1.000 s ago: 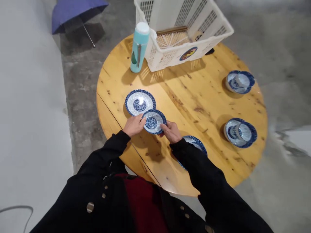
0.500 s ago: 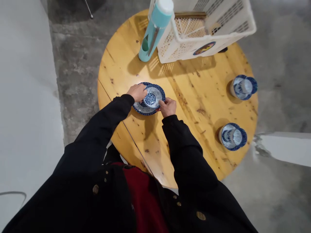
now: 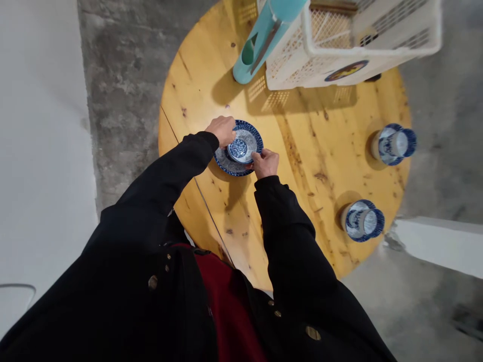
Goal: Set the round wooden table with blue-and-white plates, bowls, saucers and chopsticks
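Observation:
A small blue-and-white patterned dish (image 3: pixel 242 146) rests on a larger plate (image 3: pixel 230 164) of the same pattern, on the left part of a round wooden table (image 3: pixel 302 151). My left hand (image 3: pixel 223 129) curls over the small dish's far-left rim. My right hand (image 3: pixel 266 162) pinches its near-right rim. Both hands are closed on the small dish. My black sleeves hide the near edge of the plate.
A teal bottle (image 3: pixel 260 42) leans beside a white plastic crate (image 3: pixel 358 40) at the table's far side. Two stacks of blue-and-white bowls (image 3: pixel 394 144) (image 3: pixel 362 221) stand at the right. A grey concrete floor surrounds the table, with a white wall to the left.
Both hands carried the small dish away from me and set it over the larger plate. The camera has tilted down and closer, so the plate near my right arm is out of sight.

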